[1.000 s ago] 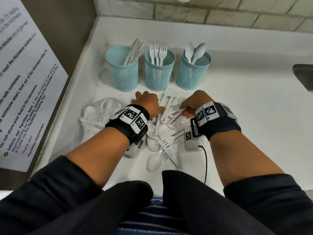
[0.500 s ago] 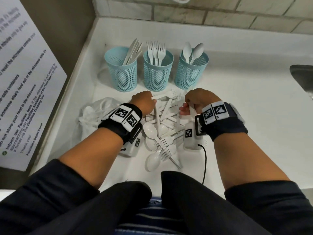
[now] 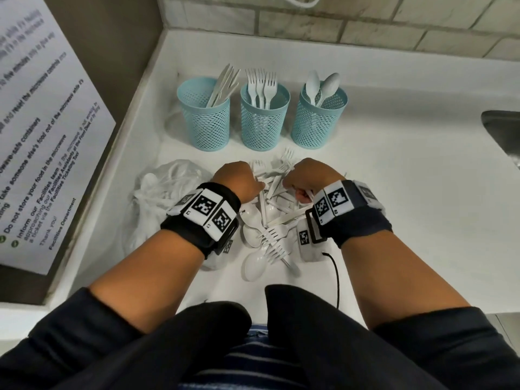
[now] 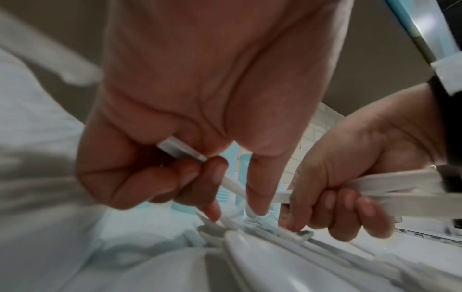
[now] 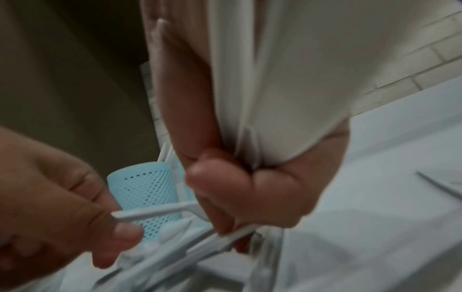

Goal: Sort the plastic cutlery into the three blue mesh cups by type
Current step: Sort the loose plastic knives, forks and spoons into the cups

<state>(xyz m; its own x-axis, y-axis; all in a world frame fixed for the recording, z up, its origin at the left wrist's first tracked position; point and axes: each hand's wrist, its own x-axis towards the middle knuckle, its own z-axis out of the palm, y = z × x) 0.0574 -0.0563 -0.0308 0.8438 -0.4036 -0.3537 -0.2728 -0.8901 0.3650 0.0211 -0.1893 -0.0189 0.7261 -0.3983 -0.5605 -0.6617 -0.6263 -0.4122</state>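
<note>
Three blue mesh cups stand in a row at the back: the left cup [image 3: 203, 116] holds knives, the middle cup [image 3: 264, 119] forks, the right cup [image 3: 319, 119] spoons. A heap of white plastic cutlery [image 3: 270, 220] lies on the white counter in front of them. My left hand [image 3: 254, 187] is over the heap's left side, with its fingers [image 4: 175, 177] curled round one white handle [image 4: 180, 150]. My right hand [image 3: 295, 190] grips a bundle of several white pieces [image 5: 275, 79] at the heap's right side. Which type each hand holds is unclear.
A crumpled clear plastic bag [image 3: 166, 192] with more white cutlery lies left of the heap. A printed notice [image 3: 42, 136] hangs on the left wall. A steel sink [image 3: 503, 130] cuts into the counter at the far right. A tiled wall closes the back.
Both hands have drawn closer together over the heap. The left hand, earlier lying on the pile, now has its fingers curled round a handle. The right hand keeps its bundle.
</note>
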